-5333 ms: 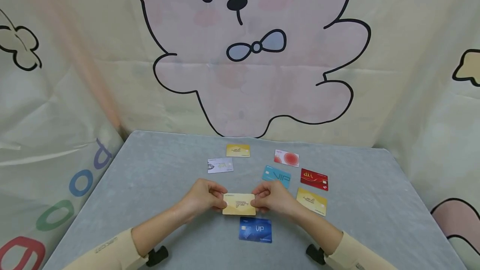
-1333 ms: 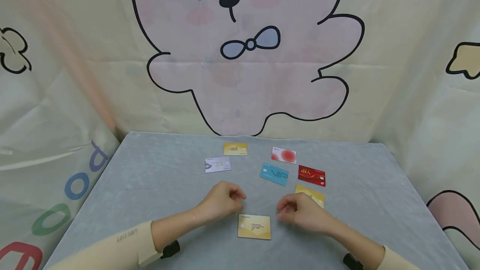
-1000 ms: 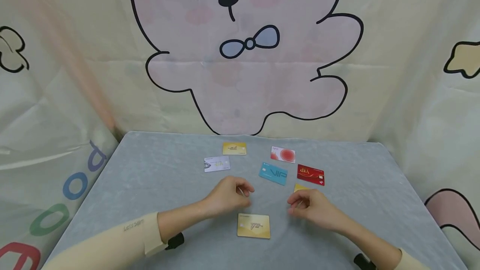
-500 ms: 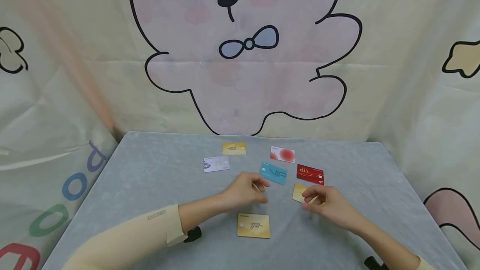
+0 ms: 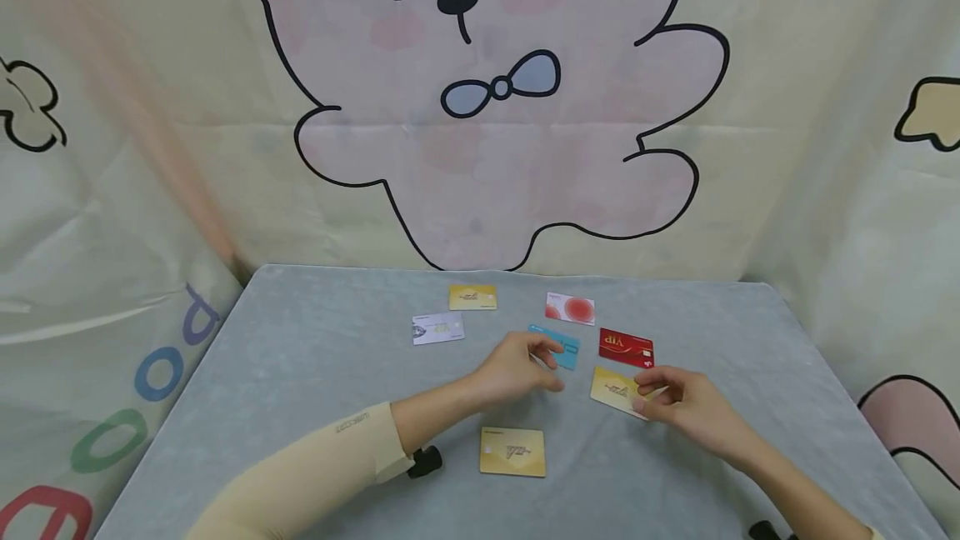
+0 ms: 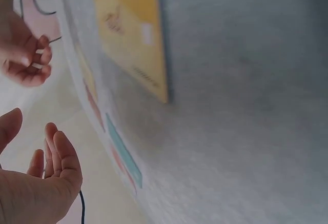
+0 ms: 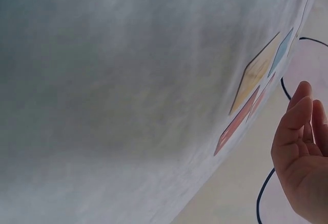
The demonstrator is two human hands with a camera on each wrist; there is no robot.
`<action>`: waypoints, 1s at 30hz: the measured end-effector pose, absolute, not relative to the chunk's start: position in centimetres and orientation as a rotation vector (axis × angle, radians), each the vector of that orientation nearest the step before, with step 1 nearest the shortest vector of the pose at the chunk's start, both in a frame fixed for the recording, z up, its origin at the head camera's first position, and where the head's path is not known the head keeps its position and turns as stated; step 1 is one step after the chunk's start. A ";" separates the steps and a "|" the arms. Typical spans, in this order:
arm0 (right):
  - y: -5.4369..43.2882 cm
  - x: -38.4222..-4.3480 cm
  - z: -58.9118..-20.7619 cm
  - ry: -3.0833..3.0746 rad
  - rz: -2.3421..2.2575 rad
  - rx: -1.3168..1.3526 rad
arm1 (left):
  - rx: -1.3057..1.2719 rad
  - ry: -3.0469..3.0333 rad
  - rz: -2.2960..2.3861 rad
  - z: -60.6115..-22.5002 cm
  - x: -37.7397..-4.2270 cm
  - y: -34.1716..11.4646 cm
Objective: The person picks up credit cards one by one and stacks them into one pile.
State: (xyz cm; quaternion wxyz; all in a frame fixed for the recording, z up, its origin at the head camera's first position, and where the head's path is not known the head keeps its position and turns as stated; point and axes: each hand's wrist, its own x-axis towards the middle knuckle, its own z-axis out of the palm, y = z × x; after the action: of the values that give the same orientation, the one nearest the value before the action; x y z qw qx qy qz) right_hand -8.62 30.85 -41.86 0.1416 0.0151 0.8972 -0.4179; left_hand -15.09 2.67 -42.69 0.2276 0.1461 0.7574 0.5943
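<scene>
My left hand (image 5: pixel 520 367) hovers with loosely bent, empty fingers, overlapping the light-blue VIP card (image 5: pixel 570 354) in the head view. Its thumb and fingers stand apart in the left wrist view. To the right, my right hand (image 5: pixel 688 407) holds nothing either, its fingertips over the right end of a yellow card (image 5: pixel 613 390). Nearest the front lies a gold card (image 5: pixel 513 452), flat and apart from both hands; the left wrist view shows the same gold card (image 6: pixel 130 34) close up. Behind the yellow card is a red VIP card (image 5: pixel 626 347).
Farther back lie a white card with red circles (image 5: pixel 570 307), a silver VIP card (image 5: pixel 438 328) and another gold card (image 5: pixel 472 297). A grey cloth covers the table (image 5: pixel 322 357). A curtain with a bear drawing (image 5: pixel 480 173) hangs behind its far edge.
The gold card, earlier held between both hands, has been laid down where the dark-blue VIP card was, which no longer shows. Both hands have let go and moved right, apart from it.
</scene>
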 end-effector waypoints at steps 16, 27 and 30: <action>33.0 -9.4 -42.5 2.583 -1.173 0.133 | 0.325 2.070 1.647 -43.6 -16.3 5.4; 34.2 -9.9 -43.7 2.585 -1.153 0.162 | 0.315 1.995 1.618 -44.2 -16.8 7.4; 34.2 -10.1 -43.9 2.590 -1.138 0.155 | 0.307 1.983 1.608 -44.4 -17.1 7.9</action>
State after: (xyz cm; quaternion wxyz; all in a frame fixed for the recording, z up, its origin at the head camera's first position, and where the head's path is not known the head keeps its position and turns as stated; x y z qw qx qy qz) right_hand -10.12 34.19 -43.91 0.1536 0.0540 0.9033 -0.3968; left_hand -17.10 7.93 -44.43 0.2814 0.1144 0.7399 0.6002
